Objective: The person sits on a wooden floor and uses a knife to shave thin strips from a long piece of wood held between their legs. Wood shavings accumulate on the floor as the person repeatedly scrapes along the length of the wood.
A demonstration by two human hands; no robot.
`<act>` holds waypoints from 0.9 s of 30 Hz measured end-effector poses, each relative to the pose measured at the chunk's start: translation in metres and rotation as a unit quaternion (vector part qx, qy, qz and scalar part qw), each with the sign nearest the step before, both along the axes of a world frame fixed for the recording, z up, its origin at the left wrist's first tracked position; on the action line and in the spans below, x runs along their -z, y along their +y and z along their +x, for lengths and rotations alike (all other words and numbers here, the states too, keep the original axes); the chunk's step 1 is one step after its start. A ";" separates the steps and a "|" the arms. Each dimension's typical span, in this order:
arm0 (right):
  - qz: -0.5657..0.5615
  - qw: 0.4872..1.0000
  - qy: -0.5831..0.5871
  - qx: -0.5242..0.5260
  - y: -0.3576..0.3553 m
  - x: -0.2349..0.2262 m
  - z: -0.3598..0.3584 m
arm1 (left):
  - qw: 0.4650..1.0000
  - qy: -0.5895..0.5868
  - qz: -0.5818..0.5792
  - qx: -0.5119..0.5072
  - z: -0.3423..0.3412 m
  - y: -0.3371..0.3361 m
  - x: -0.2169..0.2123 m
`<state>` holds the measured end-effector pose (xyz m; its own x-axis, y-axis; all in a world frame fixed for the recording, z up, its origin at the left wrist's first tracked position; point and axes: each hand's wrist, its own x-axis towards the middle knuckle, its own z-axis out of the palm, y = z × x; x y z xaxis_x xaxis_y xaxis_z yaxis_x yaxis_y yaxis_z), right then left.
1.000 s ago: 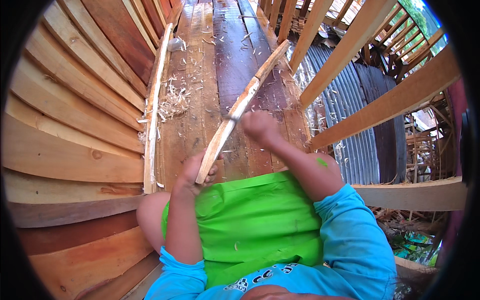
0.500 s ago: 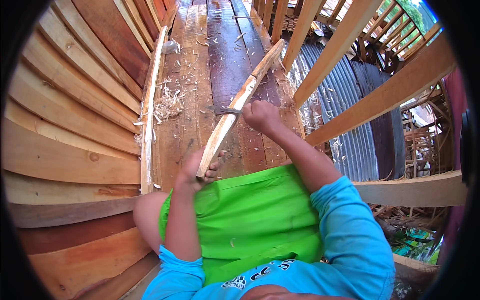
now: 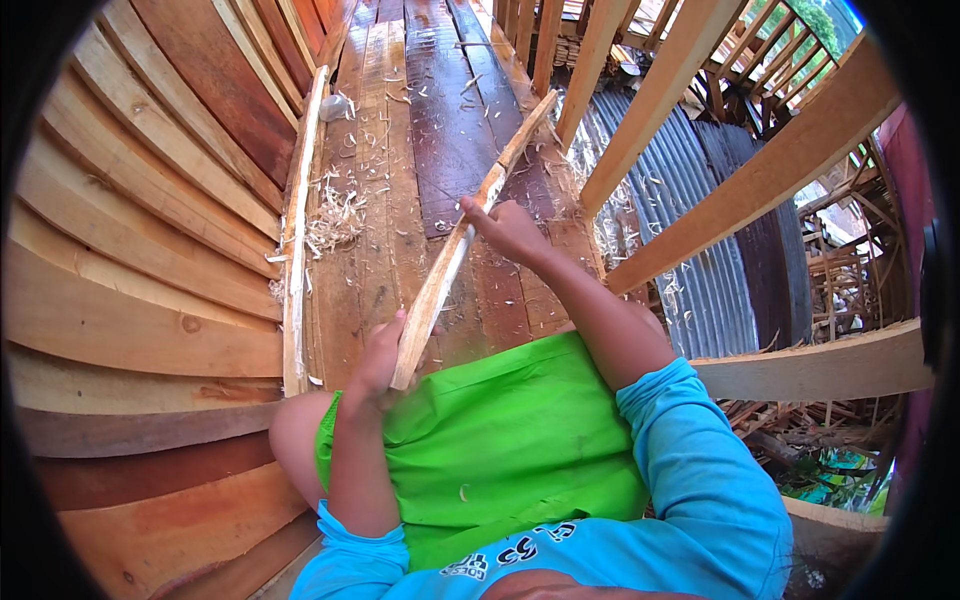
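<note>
A long, roughly hewn stick of pale wood (image 3: 430, 297) slants from my lap toward the far right, its far part still dark-skinned. My left hand (image 3: 377, 357) is wrapped around its near end. My right hand (image 3: 503, 226) is closed at the middle of the stick, its thumb stretched over the top. The knife in that hand is mostly hidden; I cannot make out its blade clearly. Green cloth of my shorts (image 3: 510, 430) lies below the stick's near end.
A second peeled pole (image 3: 295, 250) lies along the plank wall (image 3: 150, 260) on the left. Curled wood shavings (image 3: 338, 220) are scattered over the floorboards (image 3: 380, 270). A small clear container (image 3: 335, 108) stands by the pole. Wooden railing slats (image 3: 755, 175) bound the right, with corrugated metal sheets (image 3: 690, 230) beyond.
My right hand has shifted slightly left onto the stick, and the knife blade that stuck out across it no longer shows. The stick's near end has dropped a little toward me and seems turned.
</note>
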<state>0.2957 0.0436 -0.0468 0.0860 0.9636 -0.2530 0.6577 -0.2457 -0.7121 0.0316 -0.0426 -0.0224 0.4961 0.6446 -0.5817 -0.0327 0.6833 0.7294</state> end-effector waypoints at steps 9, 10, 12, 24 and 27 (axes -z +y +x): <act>0.064 0.998 0.003 -0.022 -0.005 -0.001 -0.015 | 0.998 -0.047 -0.033 0.003 -0.009 0.003 0.001; 0.067 0.998 -0.005 -0.018 -0.007 -0.002 -0.016 | 0.995 -0.082 -0.064 0.002 -0.012 0.006 0.005; 0.101 0.995 -0.010 -0.012 -0.011 0.001 -0.021 | 0.985 -0.136 -0.103 0.006 -0.020 0.014 0.011; 0.097 0.979 -0.177 -0.031 -0.046 -0.005 -0.068 | 0.945 -0.252 -0.206 0.025 -0.031 0.026 0.020; 0.136 0.983 -0.123 0.028 -0.028 0.009 -0.053 | 0.946 -0.249 -0.206 0.027 -0.033 0.028 0.028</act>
